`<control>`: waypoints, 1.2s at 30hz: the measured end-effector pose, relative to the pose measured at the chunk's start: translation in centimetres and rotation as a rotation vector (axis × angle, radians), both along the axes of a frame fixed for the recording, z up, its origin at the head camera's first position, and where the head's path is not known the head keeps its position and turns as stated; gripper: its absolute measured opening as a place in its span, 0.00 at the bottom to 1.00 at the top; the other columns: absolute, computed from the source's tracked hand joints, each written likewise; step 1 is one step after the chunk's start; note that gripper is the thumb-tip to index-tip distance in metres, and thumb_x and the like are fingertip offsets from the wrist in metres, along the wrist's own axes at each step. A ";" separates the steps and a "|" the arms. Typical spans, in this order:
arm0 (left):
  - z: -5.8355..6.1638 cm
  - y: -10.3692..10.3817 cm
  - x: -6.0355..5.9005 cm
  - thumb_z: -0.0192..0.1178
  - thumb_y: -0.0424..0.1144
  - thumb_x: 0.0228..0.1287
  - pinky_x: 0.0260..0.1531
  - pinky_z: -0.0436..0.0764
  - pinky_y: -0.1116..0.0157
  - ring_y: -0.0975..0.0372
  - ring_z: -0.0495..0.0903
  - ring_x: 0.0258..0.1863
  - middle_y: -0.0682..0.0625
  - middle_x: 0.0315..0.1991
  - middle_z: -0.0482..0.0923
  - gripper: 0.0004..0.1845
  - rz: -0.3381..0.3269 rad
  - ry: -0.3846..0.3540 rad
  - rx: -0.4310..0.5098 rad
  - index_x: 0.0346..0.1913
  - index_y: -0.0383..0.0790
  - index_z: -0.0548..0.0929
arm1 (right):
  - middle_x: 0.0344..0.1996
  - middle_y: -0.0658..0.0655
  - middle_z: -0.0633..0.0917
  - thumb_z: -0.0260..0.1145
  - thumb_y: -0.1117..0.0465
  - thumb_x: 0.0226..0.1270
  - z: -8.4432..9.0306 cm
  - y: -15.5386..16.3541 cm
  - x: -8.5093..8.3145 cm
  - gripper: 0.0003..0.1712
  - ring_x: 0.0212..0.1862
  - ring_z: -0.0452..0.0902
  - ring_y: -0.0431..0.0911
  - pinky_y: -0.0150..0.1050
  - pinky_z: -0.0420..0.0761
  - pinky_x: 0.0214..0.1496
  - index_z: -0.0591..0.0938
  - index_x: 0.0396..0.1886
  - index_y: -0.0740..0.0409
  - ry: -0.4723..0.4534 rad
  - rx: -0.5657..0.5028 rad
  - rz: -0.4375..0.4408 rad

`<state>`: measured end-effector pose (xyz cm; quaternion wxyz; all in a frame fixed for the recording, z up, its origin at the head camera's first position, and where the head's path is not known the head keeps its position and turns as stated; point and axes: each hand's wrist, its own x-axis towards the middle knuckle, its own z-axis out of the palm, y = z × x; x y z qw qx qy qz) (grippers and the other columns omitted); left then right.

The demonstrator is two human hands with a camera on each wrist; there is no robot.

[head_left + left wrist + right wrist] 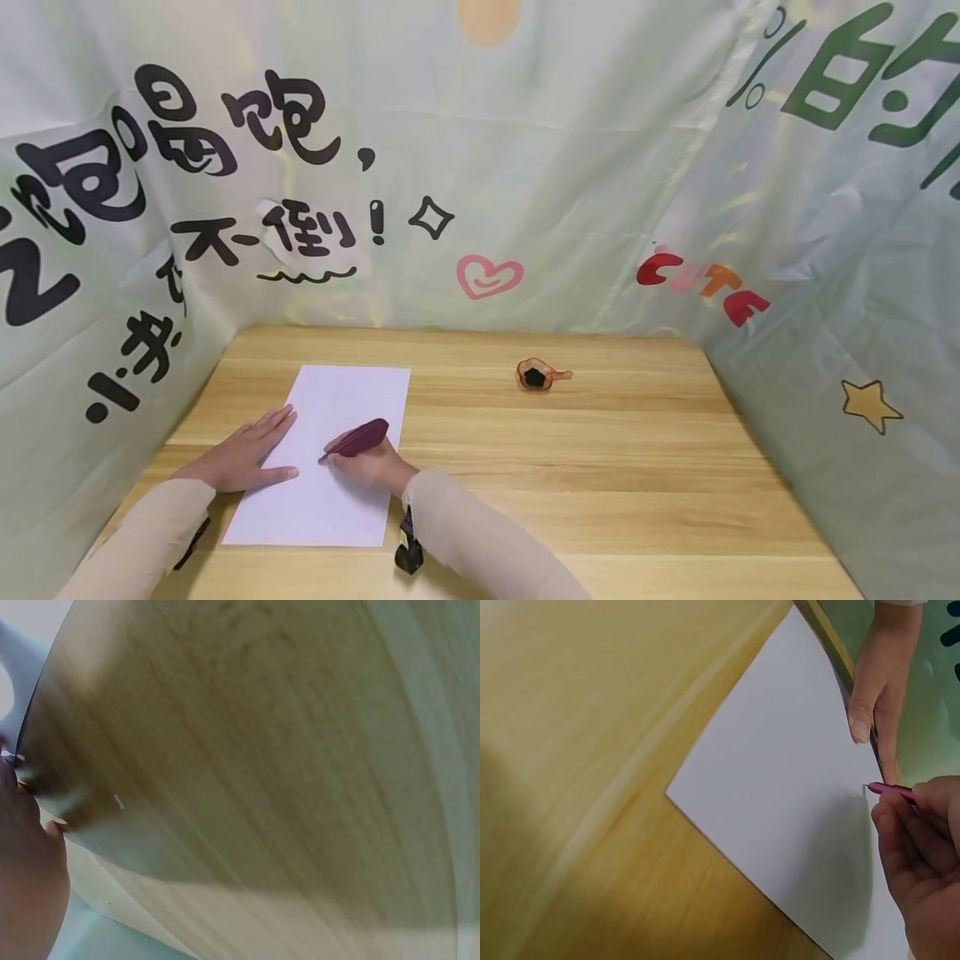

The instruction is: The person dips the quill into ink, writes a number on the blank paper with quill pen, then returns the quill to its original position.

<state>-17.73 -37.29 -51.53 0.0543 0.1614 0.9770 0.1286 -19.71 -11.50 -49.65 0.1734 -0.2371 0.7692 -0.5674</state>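
A white sheet of paper [330, 508] lies on the left part of the wooden table. My right hand [372, 468] pinches a purple feather-shaped pen [362, 438], its tip right at the paper near the middle of the sheet. In the right wrist view the pen's point [875, 787] shows ahead of the fingertips, with the sheet below. My left hand [243, 457] rests along the sheet's left edge, fingers straight and thumb spread onto the paper. The left wrist view catches only part of that hand [30, 862] at its left side. No marks show on the paper.
A small orange-rimmed dish [545, 375] with a short handle and something black inside stands at the back of the wooden table [600, 483]. Printed cloth [540, 183] hangs behind the table and along both sides. A black strap device [408, 546] sits at my right wrist.
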 end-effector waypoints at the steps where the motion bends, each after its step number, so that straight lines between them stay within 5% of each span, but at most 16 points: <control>1: -0.1 0.0 0.0 0.59 0.67 0.56 0.64 0.53 0.35 0.38 0.52 0.70 0.34 0.73 0.52 0.53 0.000 0.006 0.002 0.72 0.31 0.57 | 0.35 0.52 0.89 0.67 0.69 0.60 0.0 0.1 0.1 0.07 0.38 0.79 0.29 0.21 0.75 0.46 0.87 0.38 0.63 0.004 0.009 0.015; 7: -0.4 -0.1 0.2 0.60 0.65 0.56 0.62 0.55 0.34 0.38 0.54 0.70 0.33 0.72 0.54 0.52 -0.014 0.057 0.029 0.72 0.31 0.58 | 0.34 0.52 0.89 0.66 0.69 0.60 0.1 0.8 0.5 0.07 0.35 0.78 0.26 0.21 0.74 0.46 0.87 0.38 0.63 0.015 0.036 0.108; 15: 0.2 0.2 0.1 0.58 0.68 0.55 0.65 0.51 0.36 0.38 0.51 0.71 0.34 0.73 0.51 0.54 0.020 -0.018 -0.002 0.73 0.31 0.56 | 0.32 0.53 0.89 0.67 0.70 0.59 0.2 1.9 0.9 0.07 0.29 0.74 0.24 0.20 0.75 0.40 0.87 0.38 0.65 0.032 0.073 0.166; 20: -0.2 0.1 0.2 0.59 0.66 0.56 0.63 0.53 0.35 0.39 0.52 0.71 0.34 0.73 0.53 0.52 0.000 0.040 0.034 0.73 0.32 0.57 | 0.30 0.52 0.89 0.68 0.70 0.58 0.2 2.7 1.0 0.07 0.27 0.73 0.25 0.20 0.76 0.36 0.87 0.37 0.64 0.047 0.102 0.193; 36: -0.2 -0.2 0.3 0.61 0.62 0.57 0.62 0.53 0.35 0.38 0.52 0.70 0.34 0.73 0.52 0.50 -0.025 0.039 0.058 0.73 0.32 0.56 | 0.23 0.41 0.85 0.68 0.68 0.55 0.3 6.0 1.5 0.05 0.23 0.73 0.30 0.24 0.75 0.27 0.88 0.32 0.58 0.001 0.132 0.085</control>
